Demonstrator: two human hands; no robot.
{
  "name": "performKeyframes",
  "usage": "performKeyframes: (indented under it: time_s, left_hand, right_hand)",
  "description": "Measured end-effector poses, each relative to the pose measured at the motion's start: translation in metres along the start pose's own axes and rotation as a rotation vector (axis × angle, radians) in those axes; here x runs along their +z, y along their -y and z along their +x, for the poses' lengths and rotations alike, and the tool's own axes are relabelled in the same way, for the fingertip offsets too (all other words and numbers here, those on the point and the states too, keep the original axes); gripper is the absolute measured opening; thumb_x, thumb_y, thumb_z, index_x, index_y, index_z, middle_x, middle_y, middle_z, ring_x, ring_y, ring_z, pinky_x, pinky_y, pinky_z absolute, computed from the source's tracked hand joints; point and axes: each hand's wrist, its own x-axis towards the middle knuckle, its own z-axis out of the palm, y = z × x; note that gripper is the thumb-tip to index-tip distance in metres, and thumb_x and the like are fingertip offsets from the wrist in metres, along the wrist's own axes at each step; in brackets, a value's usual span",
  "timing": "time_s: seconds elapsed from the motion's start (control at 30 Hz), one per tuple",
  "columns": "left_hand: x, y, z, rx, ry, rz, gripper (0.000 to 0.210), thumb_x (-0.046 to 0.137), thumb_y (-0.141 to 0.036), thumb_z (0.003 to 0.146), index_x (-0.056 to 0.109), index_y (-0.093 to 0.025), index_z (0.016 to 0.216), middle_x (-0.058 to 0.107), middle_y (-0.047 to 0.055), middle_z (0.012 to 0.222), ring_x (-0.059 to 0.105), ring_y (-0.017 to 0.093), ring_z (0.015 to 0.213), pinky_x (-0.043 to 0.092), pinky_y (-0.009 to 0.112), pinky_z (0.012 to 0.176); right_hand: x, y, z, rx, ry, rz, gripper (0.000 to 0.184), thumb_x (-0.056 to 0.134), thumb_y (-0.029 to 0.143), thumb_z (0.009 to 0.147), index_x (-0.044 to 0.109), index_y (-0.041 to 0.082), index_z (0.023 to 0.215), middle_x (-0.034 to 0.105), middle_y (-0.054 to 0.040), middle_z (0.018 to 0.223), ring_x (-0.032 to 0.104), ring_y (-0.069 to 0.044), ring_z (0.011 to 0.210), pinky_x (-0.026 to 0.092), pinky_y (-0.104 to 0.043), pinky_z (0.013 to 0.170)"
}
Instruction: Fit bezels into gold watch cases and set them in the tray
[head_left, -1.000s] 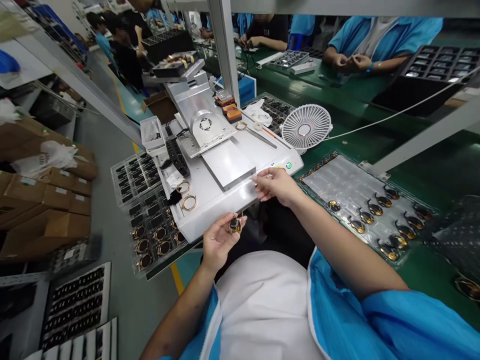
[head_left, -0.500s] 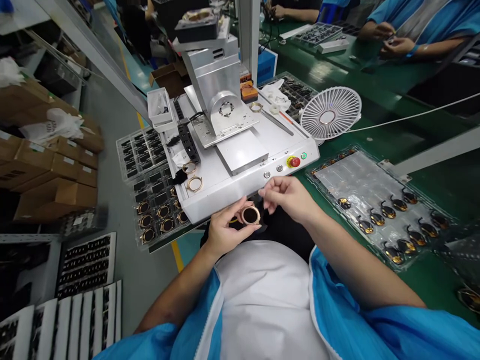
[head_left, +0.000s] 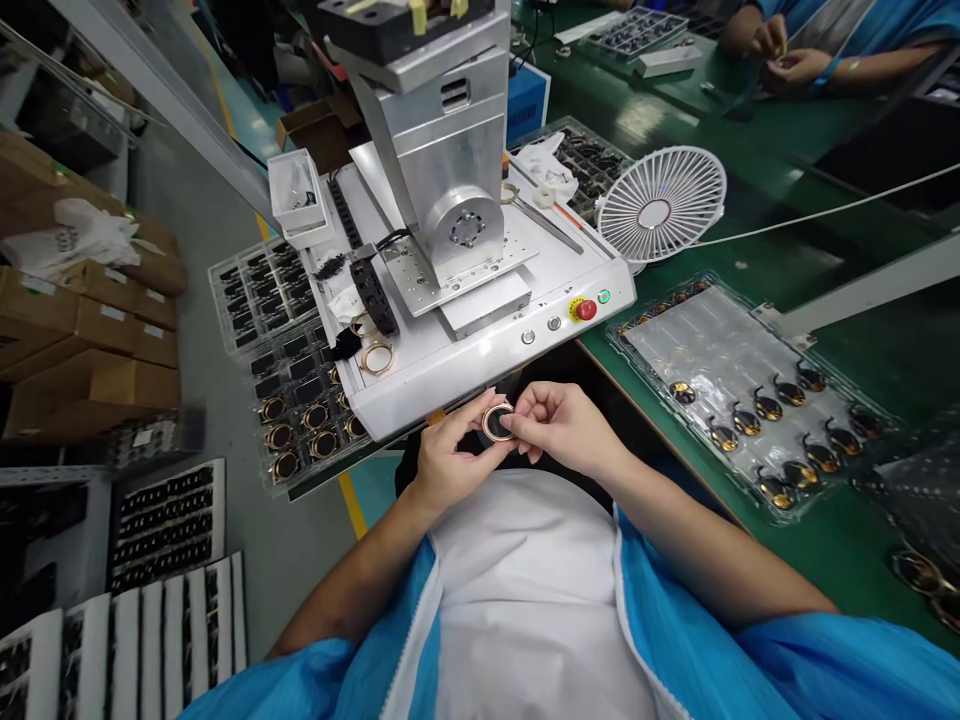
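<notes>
My left hand [head_left: 454,445] grips a round watch case [head_left: 493,424] with a gold rim and a dark face, thumb below and fingers behind it. My right hand [head_left: 559,425] is closed at the case's right side, its thumb lying over the edge of the dark face. The fingertips behind the case are partly hidden. Just beyond both hands is the front of a white machine base [head_left: 420,385], bearing a red stop button [head_left: 585,309]. A gold ring-shaped case [head_left: 376,357] lies on the base's left corner.
A metal fixture [head_left: 457,170] rises from the base. At left are clear trays [head_left: 300,395] of watch parts; at right, another tray [head_left: 705,340] holds several dark-and-gold parts. A white fan [head_left: 660,205] stands behind it. Across the green table, a co-worker's hands [head_left: 787,60] handle something small.
My right hand has moved left and down from near the machine's front edge onto the watch case. My left hand still holds the case. The fixture's top has shifted in view.
</notes>
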Motion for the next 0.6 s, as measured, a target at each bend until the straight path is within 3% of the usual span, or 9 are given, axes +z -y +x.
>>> performKeyframes:
  time_s: [0.23,0.37,0.43,0.5,0.57,0.6]
  left_hand:
    - [0.003,0.004,-0.004,-0.052,-0.028,-0.042,0.074,0.09,-0.013,0.073,0.064,-0.024,0.142,0.078,0.011,0.125,0.079,0.026,0.104,0.066,0.035,0.095]
    - [0.009,-0.005,0.013,0.013,0.059,-0.047,0.066,0.091,-0.015,0.073,0.07,-0.027,0.134,0.078,0.01,0.125,0.077,0.027,0.11,0.063,0.041,0.102]
    - [0.012,-0.022,0.023,0.02,0.117,-0.146,0.055,0.088,-0.019,0.078,0.073,-0.029,0.13,0.076,0.009,0.128,0.074,0.028,0.117,0.06,0.045,0.107]
    - [0.012,-0.046,0.028,-0.076,0.221,-0.379,0.04,0.078,-0.028,0.09,0.073,-0.032,0.129,0.075,0.009,0.129,0.073,0.029,0.118,0.06,0.047,0.105]
    - [0.008,-0.074,0.022,-0.207,0.453,-0.612,0.032,0.065,-0.044,0.098,0.074,-0.034,0.127,0.077,0.009,0.12,0.076,0.03,0.111,0.064,0.045,0.094]
    - [0.005,-0.087,0.017,-0.239,0.587,-0.678,0.035,0.063,-0.053,0.097,0.075,-0.035,0.124,0.078,0.01,0.115,0.077,0.031,0.107,0.065,0.043,0.087]
  right_hand:
    - [0.001,-0.003,0.005,-0.006,-0.024,0.044,0.047,0.094,0.048,0.064,0.058,0.018,0.076,0.066,0.0023,0.059,0.056,-0.009,0.044,0.044,-0.017,0.039]
    - [-0.022,-0.007,-0.005,0.002,0.001,0.097,0.052,0.093,0.057,0.061,0.062,0.018,0.078,0.066,0.0004,0.065,0.058,-0.011,0.051,0.049,-0.022,0.046]
    - [-0.05,-0.007,-0.022,-0.025,-0.174,0.005,0.053,0.09,0.061,0.063,0.061,0.02,0.078,0.066,-0.001,0.068,0.057,-0.013,0.052,0.05,-0.026,0.05]
    - [-0.085,-0.007,-0.052,-0.014,-0.489,-0.221,0.048,0.084,0.063,0.068,0.062,0.022,0.08,0.067,-0.0043,0.072,0.058,-0.017,0.057,0.049,-0.03,0.054]
    - [-0.122,-0.011,-0.091,0.116,-0.794,-0.567,0.034,0.074,0.057,0.078,0.065,0.024,0.08,0.07,-0.011,0.076,0.06,-0.022,0.063,0.047,-0.035,0.058]
    - [-0.14,-0.016,-0.113,0.223,-0.876,-0.738,0.026,0.068,0.051,0.083,0.065,0.025,0.082,0.072,-0.0147,0.081,0.062,-0.025,0.067,0.046,-0.038,0.062]
